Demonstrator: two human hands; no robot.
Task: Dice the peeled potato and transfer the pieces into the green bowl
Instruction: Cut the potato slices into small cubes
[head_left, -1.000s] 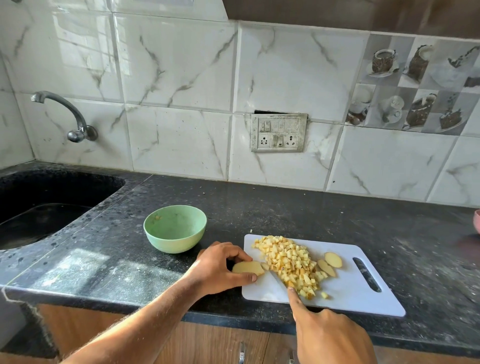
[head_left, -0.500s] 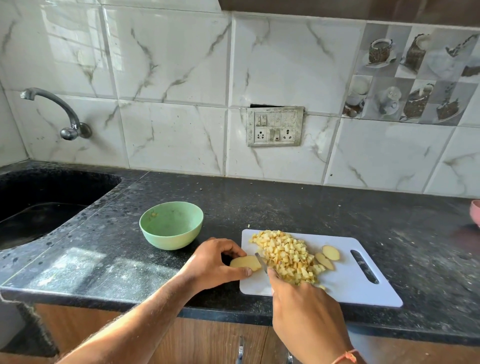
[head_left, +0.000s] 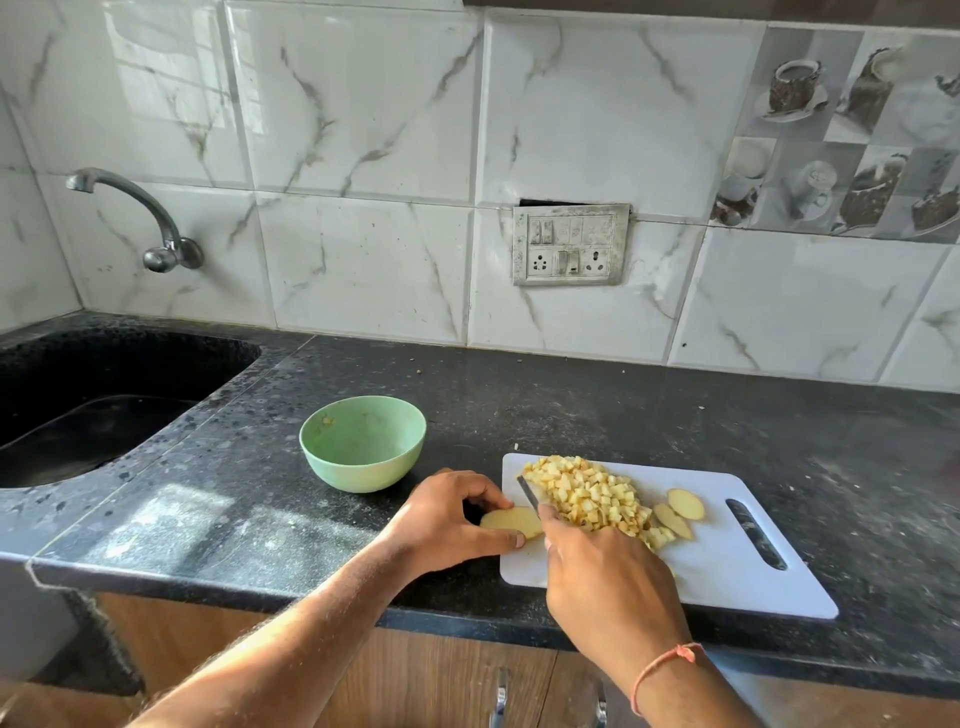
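Observation:
A white cutting board (head_left: 727, 566) lies on the black counter. On it is a heap of diced potato (head_left: 589, 496), with two potato slices (head_left: 680, 512) to its right. My left hand (head_left: 447, 519) pinches a flat potato slice (head_left: 511, 521) at the board's left edge. My right hand (head_left: 608, 577) grips a knife (head_left: 529, 491) whose blade points away from me, between that slice and the heap. The handle is hidden in my fist. The green bowl (head_left: 362, 441) stands left of the board, holding only a few crumbs.
A black sink (head_left: 93, 410) is sunk into the counter at the left, under a wall tap (head_left: 150, 228). A switch and socket plate (head_left: 570, 244) sits on the tiled wall. The counter's front edge runs just below the board.
My right hand has moved forward over the board, bringing the knife blade up beside the slice. My left hand keeps its hold on the slice.

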